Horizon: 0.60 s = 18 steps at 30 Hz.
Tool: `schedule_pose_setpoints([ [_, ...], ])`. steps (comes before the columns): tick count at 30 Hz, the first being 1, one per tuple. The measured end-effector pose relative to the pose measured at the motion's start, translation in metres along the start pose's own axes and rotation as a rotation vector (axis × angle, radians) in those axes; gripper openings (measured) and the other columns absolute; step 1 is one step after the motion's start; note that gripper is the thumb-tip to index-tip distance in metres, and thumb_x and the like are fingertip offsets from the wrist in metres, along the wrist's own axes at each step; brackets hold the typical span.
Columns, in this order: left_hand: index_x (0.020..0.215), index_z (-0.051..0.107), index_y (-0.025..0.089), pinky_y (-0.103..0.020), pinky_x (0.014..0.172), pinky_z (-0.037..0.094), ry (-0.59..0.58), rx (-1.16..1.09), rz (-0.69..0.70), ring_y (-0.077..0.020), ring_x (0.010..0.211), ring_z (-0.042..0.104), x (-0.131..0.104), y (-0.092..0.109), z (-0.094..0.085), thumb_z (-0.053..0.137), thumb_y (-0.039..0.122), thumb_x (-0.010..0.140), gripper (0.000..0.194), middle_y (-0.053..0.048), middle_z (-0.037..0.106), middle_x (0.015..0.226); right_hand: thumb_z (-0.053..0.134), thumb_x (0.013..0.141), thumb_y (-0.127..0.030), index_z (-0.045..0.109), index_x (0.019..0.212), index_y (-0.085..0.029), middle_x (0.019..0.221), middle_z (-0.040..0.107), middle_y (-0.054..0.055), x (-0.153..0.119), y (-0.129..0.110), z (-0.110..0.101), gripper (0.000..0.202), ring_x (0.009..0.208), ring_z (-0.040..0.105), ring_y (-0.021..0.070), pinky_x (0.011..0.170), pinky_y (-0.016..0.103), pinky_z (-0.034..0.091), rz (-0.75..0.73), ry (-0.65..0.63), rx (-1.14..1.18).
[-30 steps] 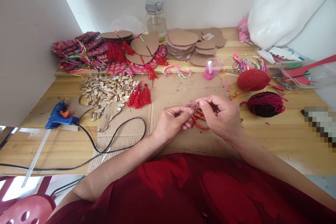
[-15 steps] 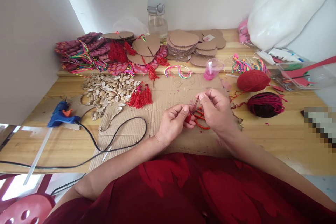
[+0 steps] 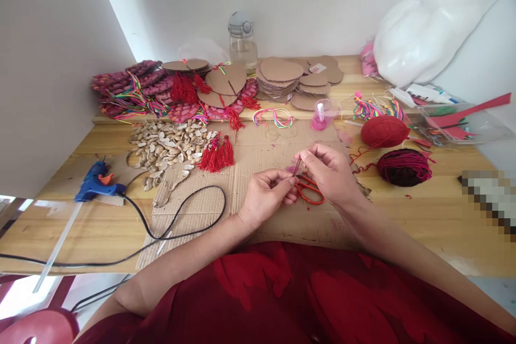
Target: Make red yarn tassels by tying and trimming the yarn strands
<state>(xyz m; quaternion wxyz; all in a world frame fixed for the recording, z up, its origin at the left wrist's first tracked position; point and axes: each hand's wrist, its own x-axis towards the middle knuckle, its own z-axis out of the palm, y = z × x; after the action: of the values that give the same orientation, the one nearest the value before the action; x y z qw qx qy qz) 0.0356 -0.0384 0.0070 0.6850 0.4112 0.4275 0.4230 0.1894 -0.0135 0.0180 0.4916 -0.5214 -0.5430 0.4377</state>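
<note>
Between my two hands a short dark red yarn is stretched. My left hand pinches its lower end; in this view the fingers cover whatever else hangs there. The thumb and forefinger of my right hand close on the upper end. Orange-handled scissors lie on the cardboard sheet just below and behind my hands. Red tassels rest left of my hands, beside a heap of peanut shells. A red yarn ball and a dark magenta yarn ball sit to the right.
A blue glue gun with a looping black cord lies at left. Along the back stand decorated pink pieces, stacked cardboard shapes, a bottle and a cup of pink liquid. A plastic tray is at right.
The view has tilted slightly, so the table items appear lower. My hands remain close together, and the red bit seen under my left fingers is now hidden.
</note>
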Motion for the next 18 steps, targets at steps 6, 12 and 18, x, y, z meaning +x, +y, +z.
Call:
schedule_pose_setpoints([
  [6, 0.079, 0.07, 0.012, -0.017, 0.048, 0.049, -0.003, 0.001, -0.01, -0.0078, 0.05, 0.061, 0.003, -0.0024, -0.002, 0.075, 0.034, 0.076, 0.024, -0.002, 0.067, 0.064, 0.057, 0.089, -0.035, 0.065, 0.078, -0.016, 0.063, 0.054, -0.001, -0.0033, 0.0003, -0.0027, 0.024, 0.056, 0.045, 0.0113, 0.053, 0.026, 0.035, -0.052, 0.037, -0.142],
  [12, 0.078, 0.07, 0.012, -0.016, 0.047, 0.048, -0.026, -0.021, -0.033, -0.0072, 0.049, 0.06, 0.004, -0.0068, -0.0024, 0.075, 0.034, 0.076, 0.023, -0.001, 0.066, 0.062, 0.058, 0.089, -0.035, 0.064, 0.077, -0.016, 0.061, 0.053, -0.002, -0.0009, 0.0059, 0.001, 0.023, 0.054, 0.043, 0.0102, 0.051, 0.026, 0.033, -0.028, 0.021, -0.134],
  [18, 0.081, 0.071, 0.011, -0.017, 0.049, 0.049, 0.017, -0.046, -0.013, -0.0075, 0.051, 0.062, 0.006, -0.0058, -0.0057, 0.076, 0.035, 0.076, 0.025, -0.002, 0.068, 0.066, 0.066, 0.084, -0.054, 0.073, 0.098, -0.015, 0.074, 0.06, 0.002, 0.0008, 0.0052, -0.0079, 0.043, 0.052, 0.044, 0.0078, 0.043, 0.022, 0.03, 0.257, -0.126, 0.175],
])
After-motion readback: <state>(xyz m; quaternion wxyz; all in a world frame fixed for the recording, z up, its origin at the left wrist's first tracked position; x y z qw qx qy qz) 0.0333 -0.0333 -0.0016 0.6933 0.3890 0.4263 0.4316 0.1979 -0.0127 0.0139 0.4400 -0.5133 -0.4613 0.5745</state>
